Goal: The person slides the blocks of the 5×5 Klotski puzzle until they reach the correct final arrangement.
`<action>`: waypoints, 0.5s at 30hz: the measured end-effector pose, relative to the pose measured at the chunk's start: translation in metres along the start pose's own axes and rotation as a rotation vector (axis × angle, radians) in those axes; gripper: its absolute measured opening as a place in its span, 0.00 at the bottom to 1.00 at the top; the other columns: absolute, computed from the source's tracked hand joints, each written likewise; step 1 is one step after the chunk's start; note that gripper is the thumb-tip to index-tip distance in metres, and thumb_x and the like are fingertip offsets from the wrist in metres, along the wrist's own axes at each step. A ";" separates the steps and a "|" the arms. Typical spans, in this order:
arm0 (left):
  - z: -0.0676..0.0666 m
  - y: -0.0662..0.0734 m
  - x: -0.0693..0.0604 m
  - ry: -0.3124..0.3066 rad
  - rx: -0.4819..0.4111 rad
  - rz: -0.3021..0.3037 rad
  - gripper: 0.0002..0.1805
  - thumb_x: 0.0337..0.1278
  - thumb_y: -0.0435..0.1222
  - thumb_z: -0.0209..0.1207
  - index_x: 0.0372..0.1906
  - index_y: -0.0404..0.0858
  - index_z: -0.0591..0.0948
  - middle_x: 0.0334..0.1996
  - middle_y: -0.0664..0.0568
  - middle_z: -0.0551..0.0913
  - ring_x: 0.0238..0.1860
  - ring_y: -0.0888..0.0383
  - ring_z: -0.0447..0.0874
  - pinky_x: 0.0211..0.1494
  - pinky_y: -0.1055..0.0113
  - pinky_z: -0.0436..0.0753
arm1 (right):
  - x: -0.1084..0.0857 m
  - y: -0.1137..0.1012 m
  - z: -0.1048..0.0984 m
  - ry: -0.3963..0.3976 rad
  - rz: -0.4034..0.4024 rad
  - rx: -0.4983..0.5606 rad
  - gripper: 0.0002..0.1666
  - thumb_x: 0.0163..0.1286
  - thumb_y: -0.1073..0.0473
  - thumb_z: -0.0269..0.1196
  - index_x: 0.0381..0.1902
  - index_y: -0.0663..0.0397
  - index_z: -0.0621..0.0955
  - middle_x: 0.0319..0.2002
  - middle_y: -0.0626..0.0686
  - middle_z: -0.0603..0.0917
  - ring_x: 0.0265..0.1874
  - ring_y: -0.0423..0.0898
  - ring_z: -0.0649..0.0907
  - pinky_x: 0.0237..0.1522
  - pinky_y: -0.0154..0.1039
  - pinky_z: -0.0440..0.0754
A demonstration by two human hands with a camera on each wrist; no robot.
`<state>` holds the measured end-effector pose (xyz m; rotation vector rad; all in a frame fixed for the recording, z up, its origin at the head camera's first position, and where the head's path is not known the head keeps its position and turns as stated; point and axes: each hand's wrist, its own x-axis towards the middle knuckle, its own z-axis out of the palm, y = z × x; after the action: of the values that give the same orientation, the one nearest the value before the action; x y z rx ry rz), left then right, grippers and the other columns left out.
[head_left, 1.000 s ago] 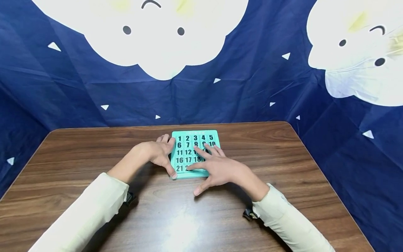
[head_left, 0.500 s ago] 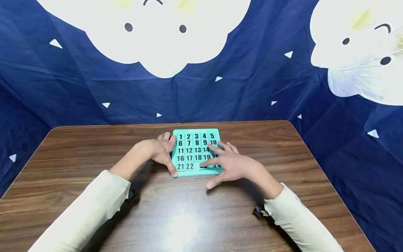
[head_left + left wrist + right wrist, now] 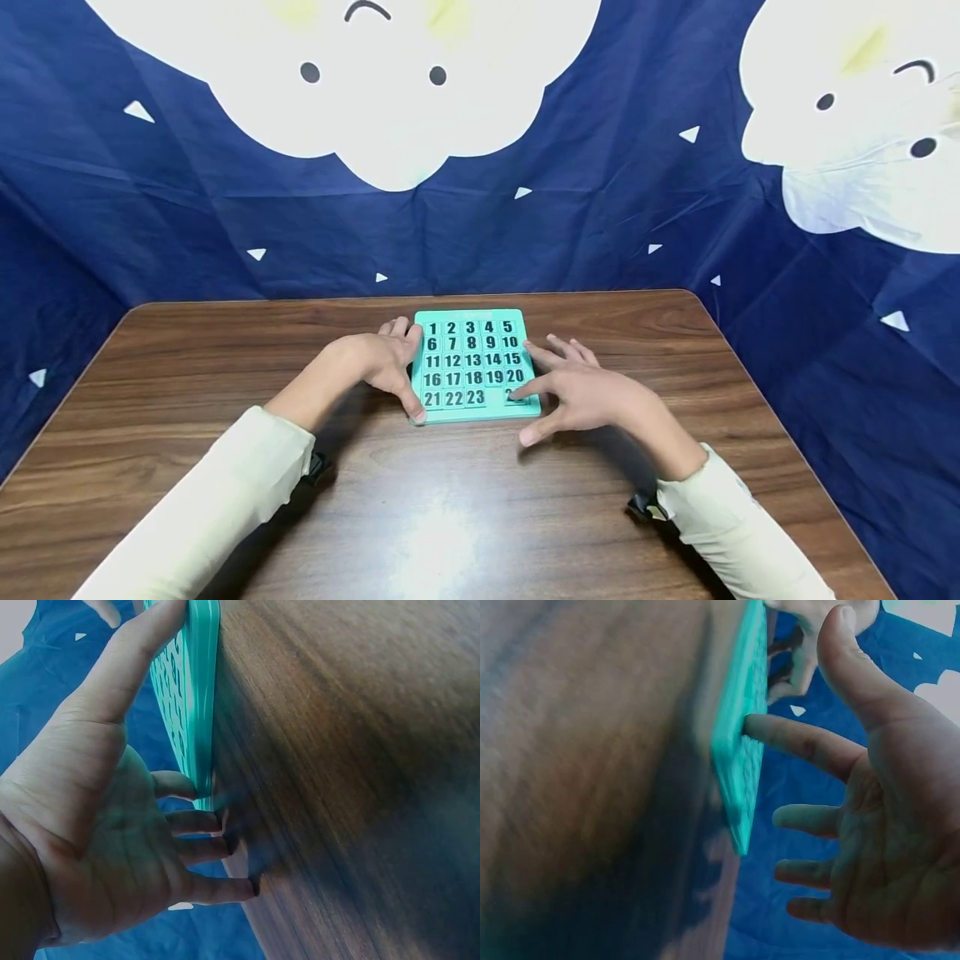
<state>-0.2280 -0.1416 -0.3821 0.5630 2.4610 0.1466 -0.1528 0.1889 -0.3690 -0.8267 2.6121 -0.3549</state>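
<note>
A turquoise sliding number puzzle (image 3: 491, 410) lies flat at the middle of the table's far part. Its tiles read in order from 1 to 23, and a gap in the bottom row sits right of 23. My left hand (image 3: 386, 362) steadies the puzzle's left side, thumb at the near corner and index finger by the edge; its other fingertips rest on the table in the left wrist view. My right hand (image 3: 588, 396) touches the last bottom-row tile (image 3: 519, 399) with a straight index finger (image 3: 802, 741), partly hiding its number. Its remaining fingers are spread in the air.
The brown wooden table (image 3: 337, 533) has its far edge against a dark blue cloth (image 3: 450, 242) with white clouds and triangles. Another such cloth stands along the right side. A bright light reflection falls on the near part of the table.
My right hand has moved right along the bottom row. Tile 23 has slid left beside 22, so the gap now lies to its right. The left hand stays at the puzzle's edge.
</note>
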 end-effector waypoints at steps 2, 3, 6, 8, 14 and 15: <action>0.000 0.000 -0.001 -0.001 0.000 -0.002 0.75 0.38 0.69 0.86 0.80 0.32 0.57 0.78 0.31 0.58 0.84 0.33 0.57 0.84 0.37 0.74 | 0.004 -0.003 0.004 -0.024 -0.016 0.014 0.43 0.66 0.23 0.75 0.76 0.27 0.85 0.94 0.62 0.52 0.92 0.76 0.46 0.88 0.81 0.41; 0.000 -0.001 -0.001 -0.002 -0.002 -0.002 0.74 0.39 0.69 0.86 0.79 0.32 0.57 0.78 0.31 0.58 0.84 0.32 0.57 0.84 0.37 0.74 | 0.006 -0.005 0.005 -0.034 -0.022 0.023 0.45 0.67 0.22 0.75 0.78 0.26 0.84 0.94 0.61 0.51 0.92 0.75 0.45 0.89 0.80 0.40; 0.000 -0.001 -0.001 0.001 -0.005 -0.001 0.74 0.40 0.69 0.85 0.80 0.32 0.57 0.80 0.29 0.56 0.86 0.31 0.55 0.85 0.36 0.72 | 0.010 -0.009 0.009 -0.038 -0.039 0.034 0.47 0.67 0.22 0.75 0.81 0.25 0.81 0.95 0.60 0.49 0.93 0.74 0.44 0.89 0.79 0.39; 0.000 -0.002 -0.001 0.001 -0.006 -0.001 0.75 0.40 0.69 0.85 0.81 0.32 0.56 0.81 0.29 0.55 0.87 0.31 0.54 0.87 0.35 0.71 | 0.009 -0.009 0.009 -0.025 -0.039 0.038 0.47 0.68 0.23 0.75 0.81 0.24 0.80 0.95 0.59 0.49 0.93 0.72 0.43 0.89 0.79 0.39; 0.001 -0.002 -0.001 -0.003 -0.012 -0.002 0.79 0.40 0.69 0.85 0.85 0.30 0.53 0.85 0.27 0.51 0.90 0.29 0.49 0.89 0.34 0.66 | -0.001 0.000 0.009 0.026 -0.020 0.067 0.48 0.69 0.26 0.76 0.84 0.23 0.77 0.95 0.59 0.48 0.93 0.71 0.43 0.89 0.80 0.39; 0.001 -0.002 -0.001 -0.003 -0.012 -0.001 0.79 0.40 0.69 0.85 0.85 0.30 0.53 0.85 0.27 0.51 0.90 0.29 0.48 0.90 0.34 0.66 | -0.003 0.002 0.009 0.036 -0.019 0.074 0.49 0.69 0.26 0.76 0.84 0.24 0.76 0.95 0.60 0.48 0.93 0.72 0.44 0.89 0.80 0.39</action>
<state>-0.2276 -0.1440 -0.3828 0.5562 2.4560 0.1596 -0.1474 0.1913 -0.3767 -0.8276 2.6091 -0.4728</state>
